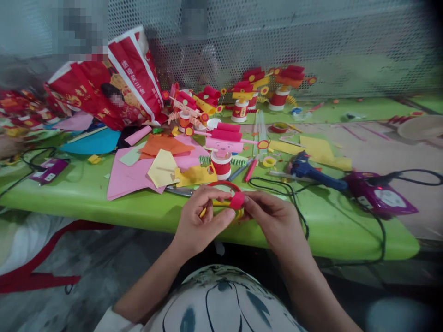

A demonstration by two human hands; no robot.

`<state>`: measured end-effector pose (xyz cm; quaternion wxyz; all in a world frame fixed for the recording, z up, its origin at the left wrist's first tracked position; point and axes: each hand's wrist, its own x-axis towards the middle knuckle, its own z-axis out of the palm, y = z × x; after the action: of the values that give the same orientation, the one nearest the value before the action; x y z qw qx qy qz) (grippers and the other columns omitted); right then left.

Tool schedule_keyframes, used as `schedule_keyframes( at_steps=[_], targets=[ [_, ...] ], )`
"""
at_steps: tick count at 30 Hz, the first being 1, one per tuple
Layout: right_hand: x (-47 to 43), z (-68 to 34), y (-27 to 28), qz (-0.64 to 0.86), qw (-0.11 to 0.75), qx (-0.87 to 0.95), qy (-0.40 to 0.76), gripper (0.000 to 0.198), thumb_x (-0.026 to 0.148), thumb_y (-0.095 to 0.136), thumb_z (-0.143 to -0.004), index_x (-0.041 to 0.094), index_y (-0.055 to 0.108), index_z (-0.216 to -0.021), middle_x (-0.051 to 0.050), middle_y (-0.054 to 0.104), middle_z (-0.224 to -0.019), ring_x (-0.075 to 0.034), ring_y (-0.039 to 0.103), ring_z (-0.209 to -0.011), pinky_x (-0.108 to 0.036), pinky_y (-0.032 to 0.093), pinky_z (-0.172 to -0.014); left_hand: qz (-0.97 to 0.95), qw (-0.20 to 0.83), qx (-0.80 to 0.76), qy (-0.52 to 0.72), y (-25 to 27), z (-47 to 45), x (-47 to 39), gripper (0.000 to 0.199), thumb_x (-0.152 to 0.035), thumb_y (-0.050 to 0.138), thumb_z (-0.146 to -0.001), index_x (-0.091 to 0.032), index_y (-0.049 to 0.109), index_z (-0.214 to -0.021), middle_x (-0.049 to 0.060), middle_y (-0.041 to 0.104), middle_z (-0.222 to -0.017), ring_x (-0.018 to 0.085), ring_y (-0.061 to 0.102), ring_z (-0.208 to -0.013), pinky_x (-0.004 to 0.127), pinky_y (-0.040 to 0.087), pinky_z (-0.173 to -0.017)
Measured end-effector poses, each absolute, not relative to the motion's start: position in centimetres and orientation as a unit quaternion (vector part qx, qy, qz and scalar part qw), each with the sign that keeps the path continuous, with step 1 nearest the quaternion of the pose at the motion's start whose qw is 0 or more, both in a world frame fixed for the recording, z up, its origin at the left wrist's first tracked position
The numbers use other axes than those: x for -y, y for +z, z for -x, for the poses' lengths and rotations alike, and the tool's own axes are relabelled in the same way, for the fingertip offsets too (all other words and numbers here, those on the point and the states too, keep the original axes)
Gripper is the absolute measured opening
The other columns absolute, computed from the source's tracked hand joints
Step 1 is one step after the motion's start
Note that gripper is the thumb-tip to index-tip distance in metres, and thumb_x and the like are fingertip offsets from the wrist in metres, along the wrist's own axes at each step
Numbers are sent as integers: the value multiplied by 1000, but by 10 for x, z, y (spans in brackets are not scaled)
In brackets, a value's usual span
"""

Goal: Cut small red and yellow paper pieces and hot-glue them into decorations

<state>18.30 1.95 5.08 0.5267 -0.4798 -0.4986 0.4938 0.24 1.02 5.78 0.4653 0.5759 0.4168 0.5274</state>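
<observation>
Between my two hands, over the front edge of the green bench, is a small piece of red paper [237, 201]. My left hand [206, 214] pinches its left side with thumb and forefinger. The fingers of my right hand [272, 213] close on its right side. Scissors [226, 184] with red and yellow handles lie just behind my hands, partly hidden by them. Beyond them stands a paper figure [224, 145] with a red-and-white cup body, a pink face and a red rolled top.
Pink paper sheets [128, 173] and a yellow offcut [162, 168] lie to the left. A blue glue gun [316, 173], a purple power box [380, 193] and black cables are on the right. Several finished figures [240, 103] and a red bag [114, 87] stand behind.
</observation>
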Motion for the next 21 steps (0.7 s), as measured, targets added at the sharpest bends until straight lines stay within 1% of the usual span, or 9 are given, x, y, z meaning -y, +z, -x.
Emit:
schedule_keyframes(
  at_steps=[4, 5, 9, 12, 13, 15, 17, 19, 21],
  targets=[
    [-15, -181, 48, 488, 506, 543, 460, 18, 37, 78, -86, 20, 84, -90, -2, 77, -74, -12, 65, -54, -22, 54, -52, -634, 391, -399, 535, 54, -5, -7, 1, -19, 75, -88, -20, 75, -88, 4, 67, -101, 4, 42, -55, 21, 35, -49],
    [-15, -182, 46, 492, 500, 555, 448, 19, 37, 76, -87, 20, 84, -90, -2, 76, -71, -12, 64, -53, -21, 52, -50, -632, 383, -398, 544, 52, -4, -7, 4, -19, 74, -89, -19, 74, -85, 4, 68, -100, 5, 45, -57, 22, 36, -51],
    [-13, -191, 39, 531, 468, 618, 342, 20, 35, 70, -93, 19, 82, -95, -3, 77, -77, -14, 65, -59, -24, 51, -53, -603, 397, -400, 565, 44, 0, -5, 5, -21, 72, -94, -22, 75, -90, 5, 74, -96, 13, 62, -76, 25, 48, -67],
    [-9, -206, 37, 564, 429, 671, 220, 19, 33, 65, -98, 19, 79, -96, -5, 79, -85, -17, 68, -68, -27, 52, -60, -556, 402, -416, 597, 38, 8, -5, 3, -23, 75, -92, -23, 78, -91, 5, 75, -95, 16, 66, -90, 27, 51, -76],
    [-7, -211, 37, 568, 417, 683, 190, 19, 32, 63, -99, 19, 78, -96, -5, 79, -86, -17, 68, -68, -28, 51, -61, -531, 397, -426, 616, 36, 11, -5, 2, -24, 77, -90, -23, 78, -89, 5, 74, -95, 16, 65, -89, 26, 51, -74],
    [-4, -216, 37, 568, 402, 701, 153, 18, 29, 61, -101, 20, 76, -99, -4, 77, -88, -16, 68, -68, -28, 52, -62, -467, 391, -453, 651, 33, 17, -6, 5, -26, 82, -86, -22, 79, -86, 3, 72, -89, 12, 60, -74, 23, 46, -62],
    [-3, -214, 38, 555, 386, 724, 137, 17, 27, 59, -103, 20, 75, -103, -5, 77, -92, -17, 69, -73, -29, 54, -67, -391, 400, -472, 681, 32, 22, -7, 10, -28, 86, -81, -21, 79, -83, -1, 67, -77, 6, 46, -56, 20, 35, -49],
    [-5, -206, 39, 529, 358, 761, 110, 18, 24, 57, -104, 20, 74, -108, -7, 77, -101, -20, 72, -85, -32, 57, -76, -324, 418, -481, 699, 33, 25, -8, 15, -29, 89, -76, -20, 80, -84, -5, 60, -63, 2, 32, -46, 18, 25, -42],
    [-12, -194, 40, 498, 303, 810, 65, 19, 22, 59, -103, 18, 75, -113, -11, 77, -114, -26, 72, -100, -38, 57, -86, -279, 443, -482, 702, 34, 27, -8, 21, -30, 93, -70, -19, 81, -83, -8, 52, -54, 1, 25, -42, 17, 19, -39]
  ],
)
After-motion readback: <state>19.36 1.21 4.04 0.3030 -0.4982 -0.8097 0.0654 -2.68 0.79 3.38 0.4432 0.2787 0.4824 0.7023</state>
